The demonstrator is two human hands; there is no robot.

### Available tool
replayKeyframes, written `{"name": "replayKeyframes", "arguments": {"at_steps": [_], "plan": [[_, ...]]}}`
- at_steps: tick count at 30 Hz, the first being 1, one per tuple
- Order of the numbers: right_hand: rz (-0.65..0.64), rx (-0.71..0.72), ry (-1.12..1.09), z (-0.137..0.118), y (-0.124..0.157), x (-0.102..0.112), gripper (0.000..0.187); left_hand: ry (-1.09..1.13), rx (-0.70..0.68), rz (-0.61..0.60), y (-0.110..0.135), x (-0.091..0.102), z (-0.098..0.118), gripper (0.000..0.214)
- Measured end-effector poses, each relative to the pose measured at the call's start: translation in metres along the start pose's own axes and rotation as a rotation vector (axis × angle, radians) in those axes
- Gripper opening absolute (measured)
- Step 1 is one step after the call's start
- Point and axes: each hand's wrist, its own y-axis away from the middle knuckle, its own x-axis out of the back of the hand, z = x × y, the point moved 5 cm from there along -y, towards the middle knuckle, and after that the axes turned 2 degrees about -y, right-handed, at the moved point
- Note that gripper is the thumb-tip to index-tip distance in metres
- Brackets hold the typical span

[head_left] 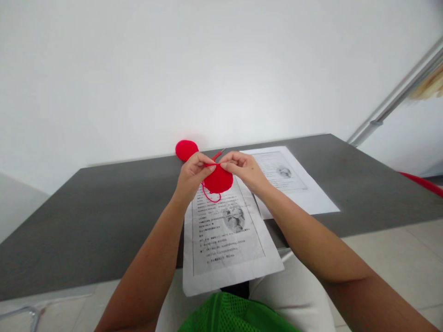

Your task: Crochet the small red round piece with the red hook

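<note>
A red crocheted piece (219, 180), roundish in outline, hangs between my two hands over a printed sheet (221, 276). My left hand (194, 174) pinches its upper left edge between thumb and fingers. At the upper right edge, my right hand (244, 169) grips the same piece in a pinch. A loose loop of red yarn (215, 201) dangles below it on the left. Just beyond my fingertips is a crochet hook (218, 155) with a red handle and a metal tip; whether it rests on the table cannot be made out.
A ball of red yarn (187, 150) sits at the back of the dark table (104, 221), against the white wall. A second printed sheet (301, 196) lies to the right. The first sheet overhangs the front edge. A metal pole (398, 99) slants at far right.
</note>
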Motion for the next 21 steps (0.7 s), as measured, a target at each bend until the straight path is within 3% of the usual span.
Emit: {"name": "replayKeyframes", "arguments": {"at_steps": [21], "plan": [[0.003,0.056,0.058,-0.0053,0.0014,-0.0008,0.013,-0.022,-0.037,-0.001,0.0018,-0.0016,-0.0010,0.014]]}}
